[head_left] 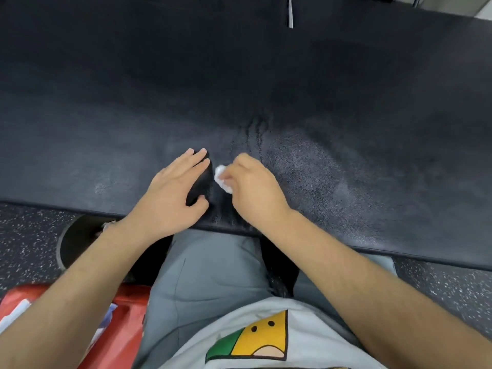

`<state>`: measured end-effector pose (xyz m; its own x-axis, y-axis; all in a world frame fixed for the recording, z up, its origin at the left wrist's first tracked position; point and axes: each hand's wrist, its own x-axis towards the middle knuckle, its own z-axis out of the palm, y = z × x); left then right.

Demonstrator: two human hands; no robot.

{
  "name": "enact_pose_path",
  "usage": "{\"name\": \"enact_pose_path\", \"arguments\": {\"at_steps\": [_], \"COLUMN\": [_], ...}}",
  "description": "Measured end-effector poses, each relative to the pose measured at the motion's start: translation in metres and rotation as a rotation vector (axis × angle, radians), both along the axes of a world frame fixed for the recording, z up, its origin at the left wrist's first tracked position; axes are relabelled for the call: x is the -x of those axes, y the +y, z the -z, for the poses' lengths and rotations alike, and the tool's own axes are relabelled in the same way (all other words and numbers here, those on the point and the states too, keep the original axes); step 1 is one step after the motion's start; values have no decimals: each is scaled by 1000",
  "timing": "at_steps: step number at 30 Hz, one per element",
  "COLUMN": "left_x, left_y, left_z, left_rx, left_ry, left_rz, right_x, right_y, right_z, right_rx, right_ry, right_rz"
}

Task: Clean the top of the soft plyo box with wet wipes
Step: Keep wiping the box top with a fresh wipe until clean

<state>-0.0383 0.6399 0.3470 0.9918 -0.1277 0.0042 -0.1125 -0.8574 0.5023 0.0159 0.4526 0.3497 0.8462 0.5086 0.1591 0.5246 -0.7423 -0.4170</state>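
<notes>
Right grip [255, 187] is curled round a bunched white wet wipe [221, 179], pinching it against the top of the soft plyo box [332, 97] near its front edge. Left grip [170, 193] lies just beside it with fingers straight and spread, flat on the same surface. The box top fills most of the head view. It is a dark, pebbled cover with pale damp-looking sheen to the right of the wipe and small wrinkles [253, 131] just beyond the hands. A red packet [119, 331] sits at lower left on the speckled floor [26, 235], its print too blurred to read. A white T-shirt [306, 350] carries a green and yellow graphic with two dots, and no words can be read on it.
</notes>
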Motion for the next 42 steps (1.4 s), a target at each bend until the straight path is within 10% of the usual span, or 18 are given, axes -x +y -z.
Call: {"name": "enact_pose_path", "arguments": {"at_steps": [18, 42], "left_x": [-1, -29], "left_y": [0, -16], "left_z": [6, 0], "left_rx": [24, -93], "left_ry": [-11, -16], "left_rz": [-21, -24], "right_x": [10, -25], "right_y": [12, -33], "right_z": [-14, -10], "right_rx": [15, -86], "right_ry": [105, 96], "right_rz": [-212, 177]}}
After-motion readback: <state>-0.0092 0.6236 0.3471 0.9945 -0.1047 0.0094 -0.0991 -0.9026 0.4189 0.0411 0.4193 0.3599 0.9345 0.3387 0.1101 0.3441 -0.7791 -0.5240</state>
